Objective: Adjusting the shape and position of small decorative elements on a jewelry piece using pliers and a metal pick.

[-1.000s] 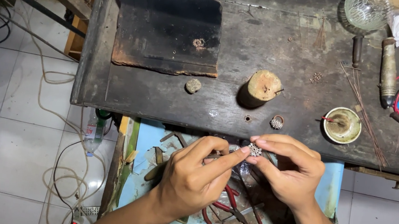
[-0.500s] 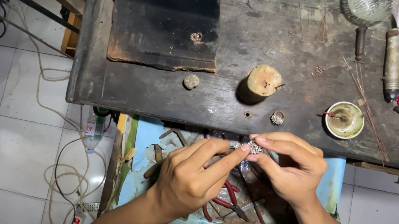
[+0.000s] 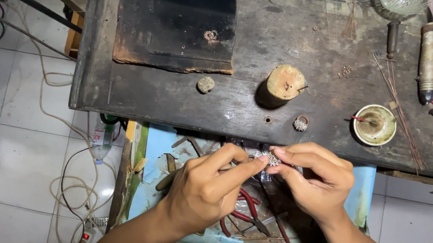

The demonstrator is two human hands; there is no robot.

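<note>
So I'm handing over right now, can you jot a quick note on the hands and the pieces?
Left hand and right hand: fingertips pinch one small silver ornament between them, over the open blue drawer.
A similar silver piece lies on the dark workbench, near the wooden stump and small bowl.
Red-handled pliers lie unused in the drawer.
How far along the held piece is cannot be told.

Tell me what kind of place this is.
Probably a small jewellery workbench: both hands pinch a tiny silvery piece above a drawer of red-handled pliers, with thin wires on the scorched dark bench.
</note>
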